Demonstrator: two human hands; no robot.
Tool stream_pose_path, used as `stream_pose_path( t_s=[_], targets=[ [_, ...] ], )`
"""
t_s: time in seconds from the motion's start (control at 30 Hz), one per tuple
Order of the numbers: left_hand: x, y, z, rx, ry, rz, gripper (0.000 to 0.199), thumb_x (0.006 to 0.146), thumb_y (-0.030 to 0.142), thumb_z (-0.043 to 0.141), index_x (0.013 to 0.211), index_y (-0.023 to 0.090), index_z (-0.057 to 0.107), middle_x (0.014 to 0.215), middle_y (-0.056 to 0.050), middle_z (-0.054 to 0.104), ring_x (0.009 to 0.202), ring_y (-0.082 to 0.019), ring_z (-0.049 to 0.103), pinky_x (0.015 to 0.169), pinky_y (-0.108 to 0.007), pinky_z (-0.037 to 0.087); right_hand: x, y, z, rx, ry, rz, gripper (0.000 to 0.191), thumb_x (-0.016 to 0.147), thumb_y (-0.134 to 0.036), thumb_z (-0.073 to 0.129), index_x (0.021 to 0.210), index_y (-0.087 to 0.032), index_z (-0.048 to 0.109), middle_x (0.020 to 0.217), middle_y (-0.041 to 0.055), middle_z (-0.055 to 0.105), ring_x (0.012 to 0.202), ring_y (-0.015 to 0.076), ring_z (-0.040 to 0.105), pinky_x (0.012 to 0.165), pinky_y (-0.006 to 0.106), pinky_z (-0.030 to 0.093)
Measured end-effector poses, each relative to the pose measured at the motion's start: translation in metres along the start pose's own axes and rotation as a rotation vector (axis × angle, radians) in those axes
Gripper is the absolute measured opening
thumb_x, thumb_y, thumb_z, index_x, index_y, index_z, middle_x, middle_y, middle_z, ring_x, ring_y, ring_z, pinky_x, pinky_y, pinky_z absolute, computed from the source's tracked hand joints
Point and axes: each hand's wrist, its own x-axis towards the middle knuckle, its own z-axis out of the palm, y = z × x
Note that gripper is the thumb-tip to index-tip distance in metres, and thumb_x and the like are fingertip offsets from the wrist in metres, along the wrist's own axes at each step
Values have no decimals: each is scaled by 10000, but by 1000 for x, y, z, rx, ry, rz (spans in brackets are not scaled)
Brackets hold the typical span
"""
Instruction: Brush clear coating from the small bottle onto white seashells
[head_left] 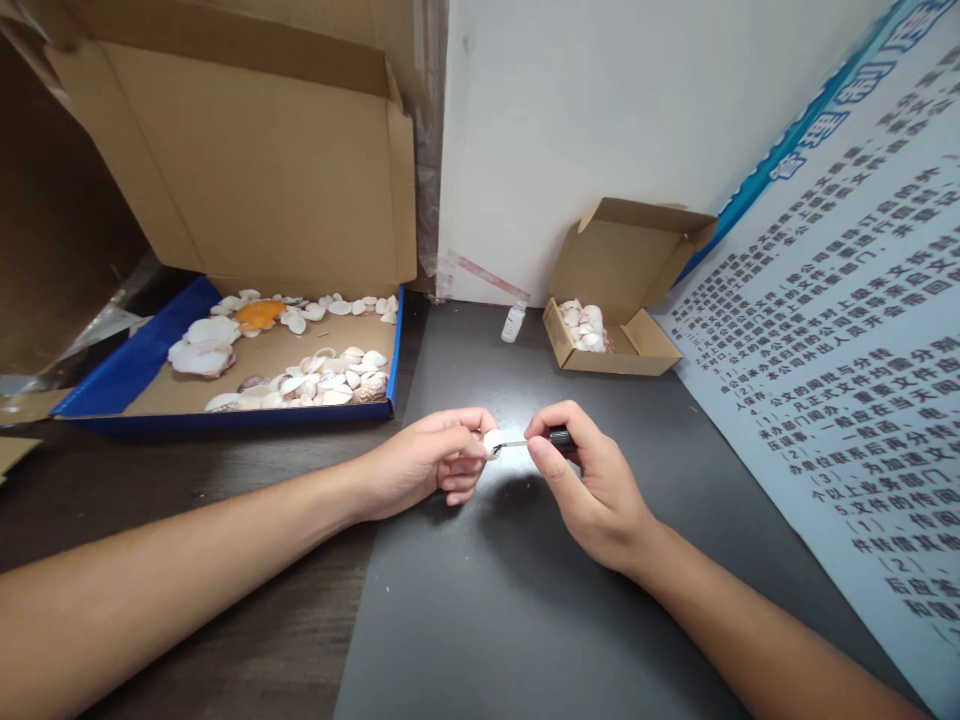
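Observation:
Between the fingertips of my left hand (427, 458) is a small white seashell (492, 441). My right hand (596, 490) grips a small applicator brush (559, 437) by its black, cap-like handle. Its thin stem points left, and the dark tip meets the shell's face or lies right at it. Both hands are raised over the dark grey mat, with the fingers closed. A little glass bottle (514, 322) with a white label stands beyond them on the mat.
To the left, an open blue cardboard box (247, 423) contains many shells, including an orange one (259, 315). A smaller brown box (619, 362) with white shells (585, 326) stands at the back right. A printed sheet (840, 400) rises along the right side, beside the grey mat (465, 620).

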Motion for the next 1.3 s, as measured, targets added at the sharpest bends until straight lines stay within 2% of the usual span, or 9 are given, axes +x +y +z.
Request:
stream_pose_path(
  t_s=[0.13, 0.43, 0.53, 0.67, 0.83, 1.03, 1.13, 1.3],
  targets=[
    [0, 0, -1, -15, -4, -3, 117, 829, 172, 521, 776, 201, 421, 556, 87, 256, 489, -84, 203, 491, -205, 275, -1, -1, -2, -7, -29, 16, 19, 942, -220, 470, 930, -220, 485, 686, -37, 491, 579, 122, 463, 536, 239, 383],
    [1, -1, -1, -32, 11, -3, 104, 826, 172, 531, 778, 194, 442, 552, 86, 268, 482, -77, 210, 486, -197, 284, -2, 1, -6, -61, -66, -11, 127, 909, -150, 380, 987, -217, 455, 758, -23, 521, 619, 125, 479, 590, 252, 386],
    [1, -1, -1, -38, 18, 0, 105, 821, 180, 547, 772, 191, 455, 546, 85, 279, 479, -74, 216, 482, -189, 291, -1, 0, -7, -145, -76, -8, 92, 912, -178, 397, 979, -219, 446, 708, -33, 521, 570, 127, 473, 564, 257, 364],
    [1, -1, -1, -62, 53, 22, 89, 817, 169, 546, 772, 188, 472, 524, 87, 289, 465, -72, 221, 466, -184, 301, 3, -4, -13, -313, -128, -52, 63, 927, -229, 417, 977, -208, 448, 560, -79, 430, 448, 117, 392, 508, 258, 292],
    [3, 0, -3, -117, 104, 41, 83, 822, 156, 527, 758, 182, 481, 539, 82, 303, 455, -69, 252, 461, -186, 309, 18, -4, -22, -415, -206, -71, 139, 980, -308, 399, 954, -205, 488, 526, -79, 435, 436, 116, 383, 506, 251, 284],
    [4, 1, -5, -170, 130, 49, 89, 827, 155, 523, 742, 172, 499, 545, 82, 278, 449, -64, 251, 460, -188, 297, 22, 16, -19, -344, -102, -101, 228, 931, -380, 521, 781, -212, 484, 574, -48, 498, 493, 108, 438, 521, 233, 340],
    [4, 0, -5, -181, 141, 62, 68, 821, 150, 523, 756, 170, 516, 529, 85, 264, 445, -67, 253, 460, -191, 305, 15, 23, -18, -266, -62, -120, 208, 929, -357, 527, 781, -220, 475, 541, -61, 468, 466, 104, 415, 497, 231, 337],
    [5, 1, -4, -183, 169, 44, 48, 818, 164, 572, 785, 168, 539, 531, 90, 261, 448, -61, 239, 458, -185, 289, 8, 20, -20, -132, -31, -105, 179, 930, -344, 514, 795, -228, 495, 540, -59, 475, 463, 109, 419, 476, 232, 340]
  ],
)
